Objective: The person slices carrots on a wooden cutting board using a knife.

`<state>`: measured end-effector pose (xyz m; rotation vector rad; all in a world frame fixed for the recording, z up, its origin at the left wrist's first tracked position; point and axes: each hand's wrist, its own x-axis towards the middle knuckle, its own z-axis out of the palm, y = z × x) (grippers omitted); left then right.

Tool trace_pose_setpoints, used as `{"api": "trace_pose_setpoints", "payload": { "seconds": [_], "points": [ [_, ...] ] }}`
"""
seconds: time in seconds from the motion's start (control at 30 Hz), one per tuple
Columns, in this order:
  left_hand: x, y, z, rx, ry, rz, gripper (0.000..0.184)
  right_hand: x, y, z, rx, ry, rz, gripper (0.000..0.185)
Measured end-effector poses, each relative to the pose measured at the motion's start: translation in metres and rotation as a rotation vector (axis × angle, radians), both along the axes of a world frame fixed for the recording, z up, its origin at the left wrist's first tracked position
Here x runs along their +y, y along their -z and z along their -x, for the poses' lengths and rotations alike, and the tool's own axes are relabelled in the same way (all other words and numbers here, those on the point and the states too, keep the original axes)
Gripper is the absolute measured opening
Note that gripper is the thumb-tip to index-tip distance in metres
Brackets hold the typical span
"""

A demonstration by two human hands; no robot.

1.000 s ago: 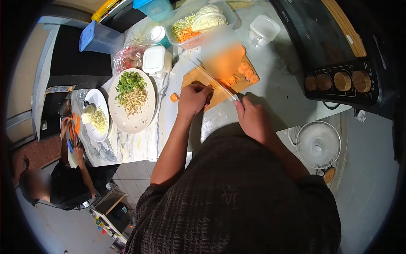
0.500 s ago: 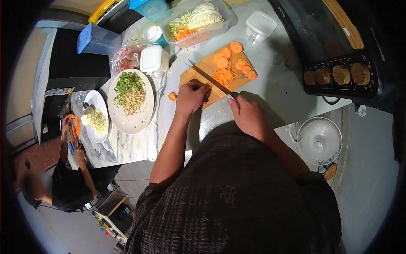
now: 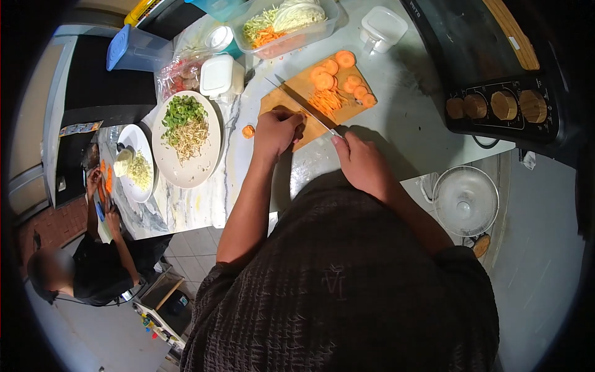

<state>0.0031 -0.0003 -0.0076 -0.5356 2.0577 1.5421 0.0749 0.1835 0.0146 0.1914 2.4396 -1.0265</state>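
1. Orange carrot rounds [image 3: 338, 65] lie on the cutting board [image 3: 311, 132] from one to three o'clock, taking the board's middle as our dial; carrot shreds [image 3: 327, 102] lie near the centre.
2. Right hand [image 3: 364, 160], at five o'clock: we see it wrapped around the handle of the knife [image 3: 318, 118], whose blade runs across the board toward ten o'clock. For control, we would grip close to the blade and let the tip guide the stroke.
3. Left hand [image 3: 276, 131], at eight o'clock: the fingers are bent and bunched beside the blade. A trace of orange shows at the fingertips, but we cannot tell how firmly they grip it.
4. Fingertips and edge lie close together, so we judge a slip the chief risk; we should curl the tips back and let the knuckles face the steel.
5. Even strips, in our judgement, call for slices laid flat and short, equal steps of the guiding hand.
6. Beyond the board's edge, at eight o'clock, we note a small carrot piece [image 3: 248, 131].
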Motion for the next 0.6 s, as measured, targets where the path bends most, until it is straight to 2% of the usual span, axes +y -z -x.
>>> {"api": "trace_pose_setpoints", "payload": {
  "seconds": [0.6],
  "points": [
    [0.001,0.002,-0.001,0.023,0.033,0.041,0.021,-0.005,-0.006,0.011,-0.049,-0.073,-0.097,0.040]
  ]
}}
